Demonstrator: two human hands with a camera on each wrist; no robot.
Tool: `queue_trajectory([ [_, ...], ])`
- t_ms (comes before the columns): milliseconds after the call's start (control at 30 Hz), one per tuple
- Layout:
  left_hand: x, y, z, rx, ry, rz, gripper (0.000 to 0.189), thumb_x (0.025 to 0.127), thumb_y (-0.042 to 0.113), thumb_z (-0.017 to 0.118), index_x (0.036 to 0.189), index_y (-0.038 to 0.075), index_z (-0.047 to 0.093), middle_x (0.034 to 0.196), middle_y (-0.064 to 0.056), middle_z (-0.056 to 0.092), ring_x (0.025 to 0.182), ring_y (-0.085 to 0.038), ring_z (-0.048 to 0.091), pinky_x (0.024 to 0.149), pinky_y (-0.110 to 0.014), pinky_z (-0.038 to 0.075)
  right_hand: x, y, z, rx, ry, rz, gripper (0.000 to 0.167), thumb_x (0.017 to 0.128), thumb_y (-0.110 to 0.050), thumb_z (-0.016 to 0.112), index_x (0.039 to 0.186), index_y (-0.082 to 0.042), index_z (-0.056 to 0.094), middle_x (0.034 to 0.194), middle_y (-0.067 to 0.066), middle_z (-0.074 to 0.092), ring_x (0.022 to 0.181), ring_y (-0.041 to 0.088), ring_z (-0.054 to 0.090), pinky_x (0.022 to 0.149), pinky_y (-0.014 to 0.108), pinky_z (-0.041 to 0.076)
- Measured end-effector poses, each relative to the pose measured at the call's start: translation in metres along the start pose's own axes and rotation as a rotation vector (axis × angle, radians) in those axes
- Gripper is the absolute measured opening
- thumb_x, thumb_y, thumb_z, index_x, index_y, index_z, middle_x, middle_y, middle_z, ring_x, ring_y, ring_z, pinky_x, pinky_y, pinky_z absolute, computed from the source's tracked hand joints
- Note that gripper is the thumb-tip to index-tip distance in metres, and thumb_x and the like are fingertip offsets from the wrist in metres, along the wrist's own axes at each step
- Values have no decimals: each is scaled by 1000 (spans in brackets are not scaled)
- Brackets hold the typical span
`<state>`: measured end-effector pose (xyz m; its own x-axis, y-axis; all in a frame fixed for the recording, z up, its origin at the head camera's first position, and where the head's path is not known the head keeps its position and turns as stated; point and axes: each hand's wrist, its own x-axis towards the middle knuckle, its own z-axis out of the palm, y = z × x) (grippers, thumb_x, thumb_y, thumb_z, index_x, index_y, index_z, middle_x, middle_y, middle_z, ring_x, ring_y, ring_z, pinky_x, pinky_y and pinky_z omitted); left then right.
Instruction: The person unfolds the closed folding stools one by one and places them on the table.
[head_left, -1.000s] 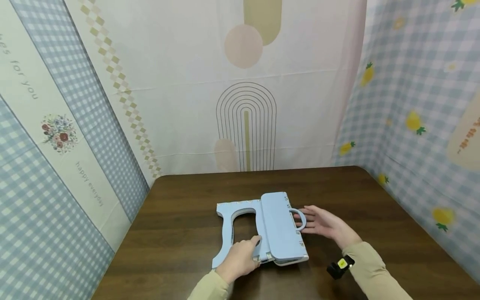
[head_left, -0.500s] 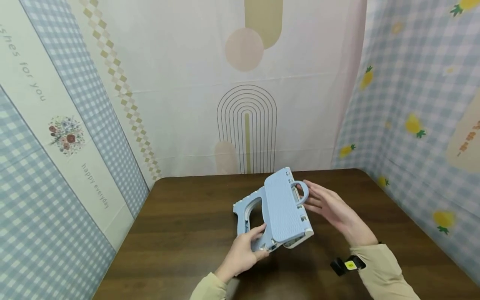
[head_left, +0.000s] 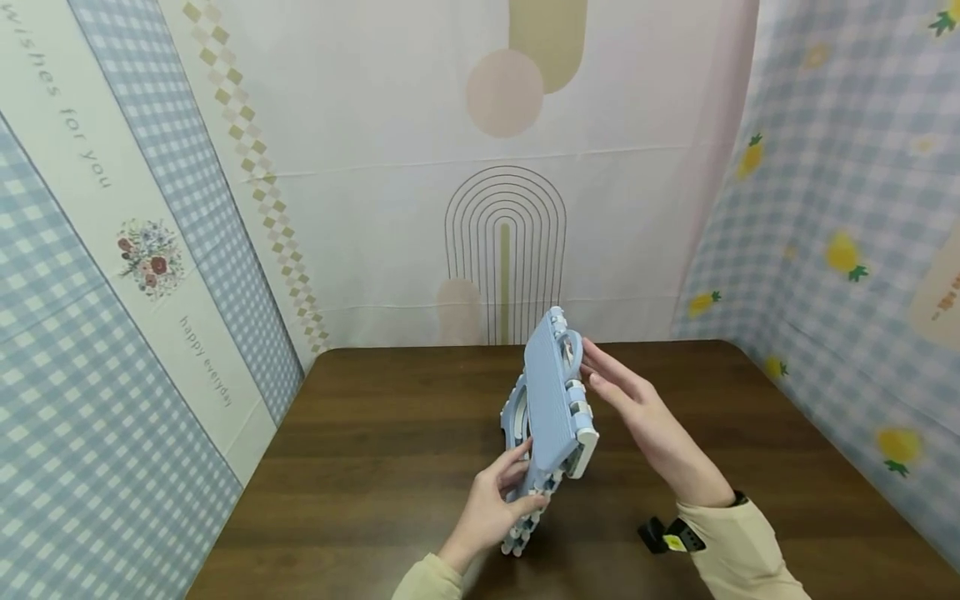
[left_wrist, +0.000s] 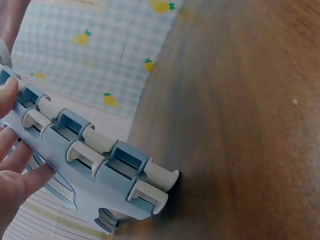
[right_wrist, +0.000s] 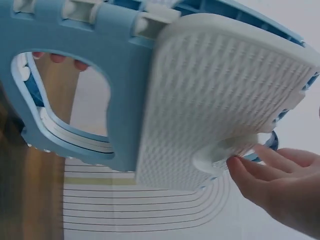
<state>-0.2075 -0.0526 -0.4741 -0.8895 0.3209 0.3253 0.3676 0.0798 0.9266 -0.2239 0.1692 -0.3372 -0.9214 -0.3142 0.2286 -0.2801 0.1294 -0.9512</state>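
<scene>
A folded step stool (head_left: 551,400) of light blue and white plastic stands tilted up over the table, its lower end at or close to the wood. My left hand (head_left: 487,508) grips its near side, thumb on one face and fingers on the other; in the left wrist view several hinge knuckles (left_wrist: 95,145) run below that hand. On the stool's right edge is a loop handle (head_left: 572,354). Beside it is my right hand (head_left: 637,408), fingers extended; in the right wrist view its fingertips touch the white panel (right_wrist: 215,90) around the handle.
The brown wooden table (head_left: 360,467) extends around the stool on all sides. A patterned white cloth (head_left: 375,242) hangs behind it, with checked cloth on both sides. A small black device (head_left: 671,535) is strapped to the right wrist.
The stool has gone from lying nearly flat to standing tilted, its handle edge raised and turned toward me. The left hand stays on its near side; the right hand has risen with the handle.
</scene>
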Motion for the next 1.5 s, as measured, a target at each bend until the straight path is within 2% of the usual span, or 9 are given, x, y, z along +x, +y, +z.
queue_trajectory([
  [167,0,-2,-1,11,22,-5,69,82,8,76,144,7,45,122,-19,67,112,-32,65,96,-27,51,6,6,7,-13,-15,-35,54,104,-26,42,155,-27,25,161,8,25,148,30,23,115,64,15],
  [500,5,-10,-1,-71,49,20,67,84,3,71,144,0,41,124,-27,64,110,-26,65,92,-23,52,20,13,24,-5,-82,-90,56,105,-26,42,155,-31,19,164,2,17,150,31,14,115,64,19],
  [600,8,-13,1,-95,70,35,67,84,2,70,144,-3,39,123,-28,63,108,-17,65,92,-20,51,23,18,25,51,-61,-72,54,105,-29,40,156,-27,21,163,4,20,150,30,19,118,57,19],
  [767,12,-18,5,-132,102,22,68,83,1,71,144,-3,39,125,-28,62,107,-5,63,94,-18,50,19,47,26,161,33,35,57,105,-37,38,154,-13,25,161,8,26,137,6,43,111,21,37],
  [867,14,-21,7,-162,112,9,69,83,0,70,145,-2,38,126,-28,61,108,-3,63,96,-19,48,8,67,32,213,80,155,55,104,-33,40,152,-8,30,158,13,31,132,9,49,106,21,42],
  [967,14,-23,6,-188,114,-3,71,84,0,70,146,-2,37,129,-28,59,111,-2,62,98,-19,47,-5,87,37,237,32,224,55,101,-24,42,150,0,31,153,23,36,127,16,55,105,26,45],
  [1167,6,-22,6,-168,139,30,65,88,2,67,145,-3,38,132,-29,57,115,-4,60,97,-19,48,-24,106,52,98,-168,146,60,98,-19,53,147,6,31,144,32,44,128,18,53,102,29,47],
  [1300,4,-19,7,-117,170,50,54,91,10,66,140,-2,46,129,-27,60,117,-7,59,97,-18,48,-20,102,67,71,-121,157,58,97,-24,58,145,1,37,142,28,49,131,36,49,104,44,46],
  [1500,3,-20,6,-58,139,48,49,91,13,67,136,2,51,128,-23,62,119,-13,59,98,-17,47,-19,99,75,48,-52,132,49,97,-19,59,139,1,43,137,26,53,126,35,54,98,33,50],
])
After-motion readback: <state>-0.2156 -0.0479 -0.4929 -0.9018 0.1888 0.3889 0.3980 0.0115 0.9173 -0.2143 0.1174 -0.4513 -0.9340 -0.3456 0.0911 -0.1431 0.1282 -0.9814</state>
